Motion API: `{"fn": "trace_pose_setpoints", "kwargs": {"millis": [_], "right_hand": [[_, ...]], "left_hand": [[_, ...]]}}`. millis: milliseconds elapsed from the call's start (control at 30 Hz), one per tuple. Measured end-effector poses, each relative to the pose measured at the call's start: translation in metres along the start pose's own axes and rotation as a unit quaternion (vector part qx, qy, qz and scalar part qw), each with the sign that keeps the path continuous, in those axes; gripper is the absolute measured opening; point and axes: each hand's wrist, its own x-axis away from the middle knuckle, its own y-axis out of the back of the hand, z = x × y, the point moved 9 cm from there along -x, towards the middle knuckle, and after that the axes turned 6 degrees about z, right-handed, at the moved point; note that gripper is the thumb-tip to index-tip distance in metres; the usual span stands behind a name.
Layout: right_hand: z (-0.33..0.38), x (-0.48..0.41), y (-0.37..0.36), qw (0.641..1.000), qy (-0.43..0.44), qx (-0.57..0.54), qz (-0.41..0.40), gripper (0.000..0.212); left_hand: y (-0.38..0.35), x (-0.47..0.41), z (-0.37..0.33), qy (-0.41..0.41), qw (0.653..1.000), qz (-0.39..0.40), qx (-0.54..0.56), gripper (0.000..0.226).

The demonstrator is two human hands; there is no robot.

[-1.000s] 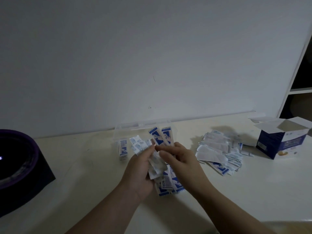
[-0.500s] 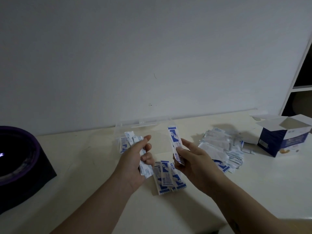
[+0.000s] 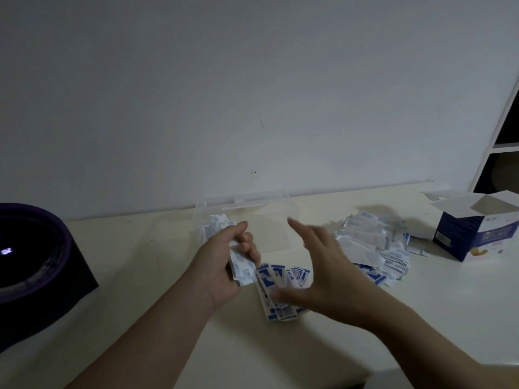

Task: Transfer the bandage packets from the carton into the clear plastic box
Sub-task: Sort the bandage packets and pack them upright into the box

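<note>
Gripping a sheaf of bandage packets (image 3: 241, 272) in the left hand (image 3: 219, 269), poised before the clear plastic box (image 3: 244, 200) for loading; spreading the empty right hand (image 3: 325, 276) over loose packets (image 3: 276, 279), presumably to gather more.

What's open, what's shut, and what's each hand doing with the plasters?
Clear plastic box: open, a few packets inside.
Carton: upright, flaps open.
Left hand: grips a bunch of packets.
Right hand: open, blurred, holds nothing.
Big pile of packets: loose on the table by the carton.
Small pile: on the table between the hands.
</note>
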Motion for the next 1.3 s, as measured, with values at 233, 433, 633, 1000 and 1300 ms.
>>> {"fn": "trace_pose_setpoints", "kwargs": {"millis": [233,433,633,1000,1300], "right_hand": [[0.043,0.002,-0.008,0.987,0.137,0.073,0.049,0.132],[0.035,-0.007,-0.005,0.987,0.148,0.047,0.040,0.112],[0.032,-0.007,0.004,0.986,0.154,0.065,0.006,0.088],[0.041,-0.006,0.026,0.985,0.150,0.081,0.030,0.066],[0.037,-0.014,0.039,0.985,0.122,-0.110,0.052,0.040]], "left_hand": [[-0.024,0.016,0.051,0.122,0.974,0.115,-0.154,0.041],[-0.030,0.020,0.051,0.089,0.952,0.150,-0.249,0.018],[-0.036,0.025,0.050,0.085,0.932,0.169,-0.308,0.017],[-0.033,0.026,0.034,0.049,0.903,0.133,-0.405,0.013],[-0.038,0.028,0.027,0.033,0.895,0.151,-0.419,0.015]]}}
